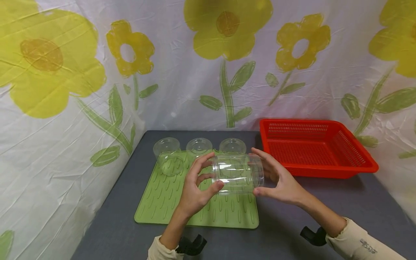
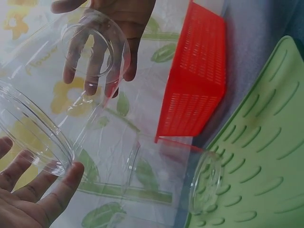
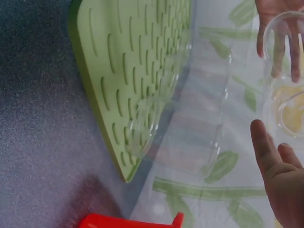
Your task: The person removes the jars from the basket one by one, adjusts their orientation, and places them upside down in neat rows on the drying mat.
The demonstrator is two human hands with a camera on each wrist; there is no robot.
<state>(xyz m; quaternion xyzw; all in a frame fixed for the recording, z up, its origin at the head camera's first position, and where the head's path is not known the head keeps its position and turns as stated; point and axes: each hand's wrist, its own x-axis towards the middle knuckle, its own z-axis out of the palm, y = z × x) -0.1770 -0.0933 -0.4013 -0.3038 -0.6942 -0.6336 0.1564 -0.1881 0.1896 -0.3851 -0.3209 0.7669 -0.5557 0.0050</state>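
A clear plastic jar [image 1: 236,177] lies sideways in the air over the green ridged mat [image 1: 195,213], held between both hands. My left hand [image 1: 196,189] grips its ringed left end, thumb low in front and fingers above and behind. At the other end, the right hand [image 1: 284,184] has its thumb at the lower edge and fingers around the upper and far side. In the left wrist view, the ringed rim of the jar [image 2: 52,142] is close to the left fingertips. Three more clear jars [image 1: 167,153] stand in a row at the mat's back edge.
A red perforated basket [image 1: 312,169] sits at the back right of the dark table [image 1: 279,231], to the right of the mat. Behind the table hangs a white cloth [image 1: 169,97] printed with yellow flowers.
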